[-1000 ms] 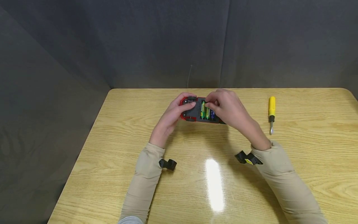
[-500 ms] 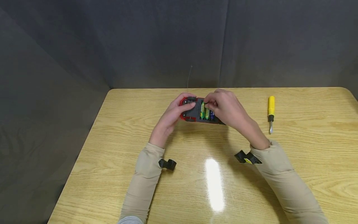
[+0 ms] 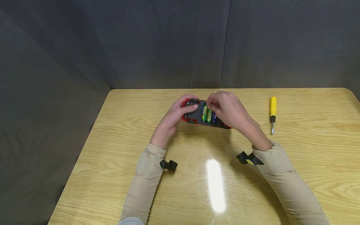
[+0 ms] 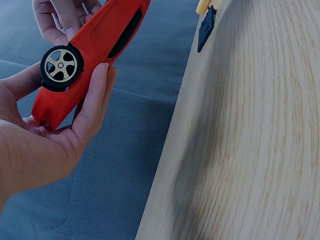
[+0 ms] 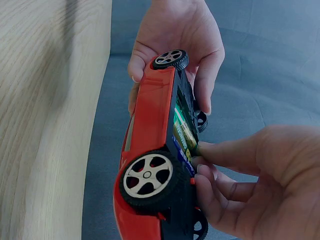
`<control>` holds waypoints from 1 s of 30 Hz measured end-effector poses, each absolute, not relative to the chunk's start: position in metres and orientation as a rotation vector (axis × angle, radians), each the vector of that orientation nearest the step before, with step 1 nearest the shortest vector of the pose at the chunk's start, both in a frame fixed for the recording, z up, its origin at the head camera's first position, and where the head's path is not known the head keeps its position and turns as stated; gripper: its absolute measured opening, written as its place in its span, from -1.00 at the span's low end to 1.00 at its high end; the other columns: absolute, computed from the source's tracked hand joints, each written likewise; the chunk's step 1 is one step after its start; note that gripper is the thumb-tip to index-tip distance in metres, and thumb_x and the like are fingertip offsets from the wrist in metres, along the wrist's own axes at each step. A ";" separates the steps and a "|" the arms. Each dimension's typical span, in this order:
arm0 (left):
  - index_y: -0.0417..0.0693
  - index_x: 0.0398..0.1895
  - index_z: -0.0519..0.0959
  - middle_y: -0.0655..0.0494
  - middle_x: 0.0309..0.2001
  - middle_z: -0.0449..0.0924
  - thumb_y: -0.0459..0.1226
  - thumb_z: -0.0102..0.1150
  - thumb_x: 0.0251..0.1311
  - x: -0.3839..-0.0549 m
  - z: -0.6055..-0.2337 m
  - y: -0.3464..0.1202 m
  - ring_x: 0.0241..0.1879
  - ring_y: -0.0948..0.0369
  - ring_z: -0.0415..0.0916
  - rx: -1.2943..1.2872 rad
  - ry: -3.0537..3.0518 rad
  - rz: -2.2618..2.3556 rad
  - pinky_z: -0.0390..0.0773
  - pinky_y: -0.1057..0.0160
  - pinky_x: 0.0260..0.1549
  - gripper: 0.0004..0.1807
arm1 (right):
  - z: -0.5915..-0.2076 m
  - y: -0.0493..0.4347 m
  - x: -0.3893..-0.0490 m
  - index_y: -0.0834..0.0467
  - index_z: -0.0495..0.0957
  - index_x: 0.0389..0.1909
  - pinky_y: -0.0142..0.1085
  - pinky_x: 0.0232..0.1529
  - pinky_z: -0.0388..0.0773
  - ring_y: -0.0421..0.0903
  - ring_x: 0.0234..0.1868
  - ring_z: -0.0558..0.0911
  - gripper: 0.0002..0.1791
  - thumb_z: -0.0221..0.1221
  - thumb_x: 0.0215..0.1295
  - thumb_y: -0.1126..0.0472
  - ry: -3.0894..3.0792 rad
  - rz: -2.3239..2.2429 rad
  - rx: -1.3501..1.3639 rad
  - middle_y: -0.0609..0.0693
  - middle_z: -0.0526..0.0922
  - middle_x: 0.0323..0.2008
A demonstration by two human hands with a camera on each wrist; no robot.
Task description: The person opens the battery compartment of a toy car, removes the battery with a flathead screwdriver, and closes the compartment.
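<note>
A red toy car [image 3: 194, 116] is held above the table with its dark underside toward the head view. My left hand [image 3: 174, 114] grips one end of it, thumb on the underside and fingers round the red body [image 4: 87, 55]. Its battery compartment lies uncovered, with two green batteries [image 3: 204, 113] and a blue battery [image 3: 214, 117] side by side in it. My right hand [image 3: 229, 109] bends over the compartment, thumb and fingertips pinching at the upper end of a green battery [image 5: 184, 131]. That hand covers part of the compartment in the head view.
A yellow-handled screwdriver [image 3: 272, 114] lies on the wooden table [image 3: 126, 140] to the right. In the left wrist view a flat black plastic piece [image 4: 206, 29] lies near the table edge. A dark curtain [image 3: 163, 43] hangs behind the table.
The car has tilted slightly, its right end dropping lower and showing more beneath my right hand. My right fingertips stay at the batteries, and my left hand keeps its grip.
</note>
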State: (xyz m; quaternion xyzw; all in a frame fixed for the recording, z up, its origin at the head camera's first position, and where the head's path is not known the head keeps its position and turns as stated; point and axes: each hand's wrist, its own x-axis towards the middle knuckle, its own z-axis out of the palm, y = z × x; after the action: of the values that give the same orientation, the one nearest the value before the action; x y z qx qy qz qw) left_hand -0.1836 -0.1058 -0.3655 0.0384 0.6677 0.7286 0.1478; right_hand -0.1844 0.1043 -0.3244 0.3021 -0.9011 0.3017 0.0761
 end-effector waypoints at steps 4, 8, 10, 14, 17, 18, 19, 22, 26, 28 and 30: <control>-0.11 0.29 0.52 -0.02 0.19 0.49 -0.29 0.17 0.45 -0.183 -0.366 -0.105 -0.06 0.10 0.51 0.110 1.919 2.097 0.58 0.23 -0.12 -0.61 | -0.324 0.106 -0.184 0.30 0.69 -0.34 -0.15 -0.35 0.46 0.02 -0.42 0.50 -0.84 0.17 0.35 0.52 -2.705 0.934 0.905 0.13 0.63 -0.41; -0.12 0.26 0.53 0.00 0.16 0.49 -0.29 0.18 0.43 -0.183 -0.366 -0.106 -0.07 0.11 0.48 0.091 1.920 2.123 0.54 0.22 -0.10 -0.63 | -0.321 0.107 -0.184 0.29 0.67 -0.32 -0.15 -0.34 0.45 0.02 -0.41 0.50 -0.85 0.17 0.38 0.51 -2.719 0.979 0.884 0.12 0.64 -0.39; -0.13 0.23 0.53 0.00 0.13 0.50 -0.30 0.18 0.42 -0.183 -0.366 -0.106 -0.08 0.12 0.47 0.081 1.921 2.143 0.52 0.22 -0.09 -0.65 | -0.319 0.107 -0.183 0.29 0.66 -0.30 -0.14 -0.32 0.50 0.01 -0.40 0.56 -0.89 0.19 0.40 0.48 -2.731 1.020 0.865 0.13 0.66 -0.38; -0.13 0.22 0.53 0.00 0.10 0.51 -0.31 0.17 0.43 -0.184 -0.367 -0.108 -0.08 0.14 0.48 0.076 1.918 2.162 0.52 0.22 -0.08 -0.66 | -0.318 0.105 -0.182 0.28 0.63 -0.27 -0.12 -0.28 0.60 0.00 -0.35 0.67 -0.96 0.26 0.40 0.38 -2.753 1.097 0.822 0.13 0.72 -0.34; -0.12 0.22 0.53 -0.01 0.11 0.51 -0.30 0.17 0.44 -0.184 -0.367 -0.108 -0.08 0.13 0.49 0.077 1.916 2.156 0.53 0.22 -0.07 -0.66 | -0.319 0.104 -0.181 0.27 0.62 -0.25 -0.13 -0.29 0.59 0.01 -0.33 0.69 -0.93 0.30 0.40 0.34 -2.752 1.135 0.802 0.13 0.73 -0.32; -0.12 0.23 0.53 -0.01 0.11 0.51 -0.30 0.17 0.44 -0.184 -0.367 -0.108 -0.07 0.13 0.49 0.076 1.914 2.154 0.54 0.22 -0.07 -0.66 | -0.320 0.104 -0.181 0.27 0.62 -0.25 -0.12 -0.29 0.59 0.01 -0.32 0.69 -0.93 0.31 0.40 0.33 -2.747 1.142 0.801 0.13 0.73 -0.32; -0.12 0.23 0.53 -0.01 0.11 0.50 -0.30 0.16 0.44 -0.184 -0.367 -0.108 -0.07 0.13 0.49 0.075 1.914 2.152 0.54 0.22 -0.07 -0.66 | -0.320 0.103 -0.180 0.27 0.62 -0.25 -0.12 -0.29 0.58 0.01 -0.32 0.69 -0.93 0.31 0.40 0.33 -2.741 1.146 0.800 0.13 0.73 -0.32; -0.11 0.24 0.52 -0.02 0.13 0.50 -0.29 0.16 0.44 -0.184 -0.366 -0.108 -0.06 0.12 0.50 0.078 1.912 2.151 0.55 0.22 -0.06 -0.65 | -0.320 0.103 -0.180 0.27 0.62 -0.24 -0.12 -0.30 0.57 0.01 -0.33 0.68 -0.92 0.31 0.40 0.33 -2.722 1.160 0.798 0.14 0.73 -0.32; -0.11 0.26 0.52 -0.02 0.16 0.49 -0.28 0.17 0.44 -0.184 -0.366 -0.107 -0.05 0.11 0.50 0.080 1.916 2.143 0.55 0.22 -0.06 -0.63 | -0.322 0.103 -0.180 0.27 0.61 -0.23 -0.12 -0.30 0.57 0.01 -0.33 0.69 -0.92 0.32 0.40 0.33 -2.707 1.174 0.802 0.14 0.73 -0.33; -0.12 0.26 0.51 -0.02 0.17 0.48 -0.28 0.17 0.44 -0.184 -0.366 -0.107 -0.04 0.11 0.49 0.080 1.917 2.141 0.54 0.22 -0.05 -0.63 | -0.323 0.103 -0.180 0.27 0.60 -0.22 -0.12 -0.30 0.58 0.01 -0.33 0.70 -0.91 0.32 0.40 0.33 -2.701 1.183 0.812 0.14 0.74 -0.32; -0.12 0.27 0.51 -0.02 0.17 0.48 -0.29 0.16 0.44 -0.184 -0.366 -0.107 -0.03 0.11 0.49 0.082 1.916 2.140 0.53 0.22 -0.05 -0.63 | -0.324 0.102 -0.179 0.27 0.60 -0.22 -0.12 -0.30 0.59 0.01 -0.33 0.70 -0.91 0.32 0.40 0.33 -2.696 1.193 0.820 0.14 0.74 -0.32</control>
State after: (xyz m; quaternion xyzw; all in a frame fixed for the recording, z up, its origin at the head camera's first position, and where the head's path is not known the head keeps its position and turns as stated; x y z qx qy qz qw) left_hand -0.1844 -0.1075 -0.3657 0.0282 0.6608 0.7381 0.1334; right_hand -0.1795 0.1025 -0.3241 0.2679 -0.8803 0.3895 0.0408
